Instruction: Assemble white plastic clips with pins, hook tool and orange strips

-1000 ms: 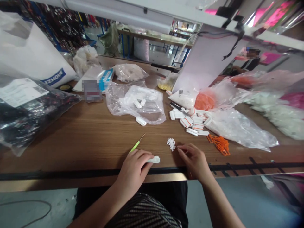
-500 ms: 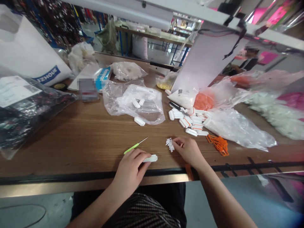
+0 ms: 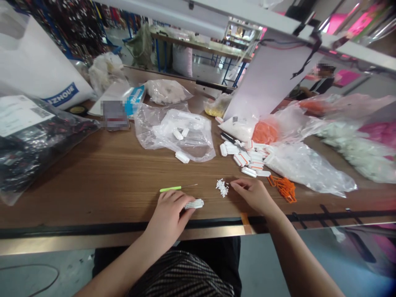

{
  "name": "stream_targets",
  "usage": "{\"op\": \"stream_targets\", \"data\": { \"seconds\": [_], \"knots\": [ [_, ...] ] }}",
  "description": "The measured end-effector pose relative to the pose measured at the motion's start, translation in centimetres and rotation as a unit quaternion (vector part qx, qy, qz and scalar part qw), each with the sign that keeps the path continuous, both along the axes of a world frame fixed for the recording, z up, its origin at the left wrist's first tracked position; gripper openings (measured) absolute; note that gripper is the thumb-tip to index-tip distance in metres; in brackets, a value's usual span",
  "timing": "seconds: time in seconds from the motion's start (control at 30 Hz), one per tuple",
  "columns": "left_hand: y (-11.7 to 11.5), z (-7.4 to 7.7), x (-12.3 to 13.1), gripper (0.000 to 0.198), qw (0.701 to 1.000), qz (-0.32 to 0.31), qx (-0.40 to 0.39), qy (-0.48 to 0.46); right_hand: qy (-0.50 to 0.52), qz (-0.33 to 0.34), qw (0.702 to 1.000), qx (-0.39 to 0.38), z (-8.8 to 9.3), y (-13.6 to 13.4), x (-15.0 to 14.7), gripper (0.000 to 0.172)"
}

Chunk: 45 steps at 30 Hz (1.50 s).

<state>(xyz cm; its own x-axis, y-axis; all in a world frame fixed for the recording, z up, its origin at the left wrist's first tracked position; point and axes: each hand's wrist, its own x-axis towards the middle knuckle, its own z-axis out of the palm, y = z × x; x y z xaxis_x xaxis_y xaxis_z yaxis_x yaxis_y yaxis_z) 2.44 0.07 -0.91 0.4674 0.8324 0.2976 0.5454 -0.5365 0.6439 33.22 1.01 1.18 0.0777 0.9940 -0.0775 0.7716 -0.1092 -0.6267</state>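
My left hand rests on the wooden table with its fingers over a white perforated plastic strip, gripping it. Just above those fingers lies a green-handled needle tool, its thin metal tip pointing right. My right hand holds nothing, and its fingertips stop just right of a small heap of white plastic bits. Beyond it lie several white plastic blocks with orange bands.
Tangled orange plastic strips lie near a clear bag of white pieces. Another clear bag holds white blocks. A black patterned bag fills the left side. A seated person is at the far right.
The needle tool has swung from slanted to nearly level along the table. My right hand has drawn back rightward from the white bits. My left hand keeps the strip.
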Motion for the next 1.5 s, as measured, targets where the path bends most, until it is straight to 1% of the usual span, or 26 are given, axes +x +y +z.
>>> {"op": "stream_targets", "data": {
  "seconds": [0.1, 0.2, 0.3, 0.43, 0.5, 0.53, 0.6, 0.7, 0.8, 0.93, 1.03, 1.17, 1.33, 1.5],
  "knots": [
    [0.2, 0.4, -0.3, 0.016, 1.0, -0.007, -0.005, 0.019, -0.027, -0.011, 1.0, -0.001, 0.0, 0.1, -0.7, 0.028],
    [0.2, 0.4, -0.4, 0.014, 1.0, -0.005, -0.008, 0.019, -0.086, 0.012, 0.996, 0.021, 0.2, 0.3, -1.5, 0.023],
    [0.0, 0.1, -0.5, 0.013, 1.0, -0.001, -0.011, 0.003, -0.159, 0.073, 0.983, 0.048, 0.7, 0.9, -1.8, 0.023],
    [0.0, -0.1, -0.5, 0.012, 1.0, -0.002, -0.024, -0.005, -0.246, 0.17, 0.951, 0.077, 1.2, 1.8, -1.2, 0.027],
    [0.1, -0.1, -0.5, 0.013, 1.0, -0.001, -0.029, -0.006, -0.26, 0.2, 0.94, 0.09, 1.1, 2.2, -0.6, 0.028],
    [0.1, -0.1, -0.5, 0.014, 1.0, -0.001, -0.03, -0.007, -0.254, 0.205, 0.94, 0.095, 1.0, 2.3, -0.3, 0.027],
    [0.1, -0.1, -0.5, 0.017, 0.999, 0.0, -0.032, -0.008, -0.219, 0.195, 0.952, 0.093, 0.8, 2.3, 0.0, 0.025],
    [0.0, -0.1, -0.6, 0.021, 1.0, 0.004, -0.031, -0.006, -0.148, 0.133, 0.978, 0.068, 0.6, 1.9, 0.3, 0.022],
    [-0.3, 0.0, -0.7, 0.022, 1.0, 0.022, -0.019, 0.0, -0.108, 0.088, 0.989, 0.041, 0.5, 1.6, 0.2, 0.025],
    [-0.3, 0.2, -0.8, 0.015, 0.999, 0.049, -0.003, 0.024, -0.101, 0.067, 0.993, 0.013, 0.3, 1.6, 0.1, 0.029],
    [-0.3, 0.2, -0.9, 0.01, 0.999, 0.042, 0.004, 0.019, -0.102, 0.044, 0.994, 0.009, -0.1, 1.9, 0.3, 0.026],
    [-0.3, -0.1, -0.9, 0.015, 0.999, 0.022, 0.019, -0.013, -0.111, -0.003, 0.994, 0.014, -0.4, 2.0, 0.4, 0.029],
    [-0.2, 0.0, -0.7, 0.016, 0.999, 0.014, 0.031, -0.025, -0.104, 0.013, 0.994, 0.016, -0.5, 2.0, 0.4, 0.026],
    [-0.4, 0.1, -0.5, 0.023, 0.997, 0.023, 0.067, -0.02, -0.049, -0.011, 0.999, 0.01, -0.9, 1.9, 0.4, 0.027]
  ]
}}
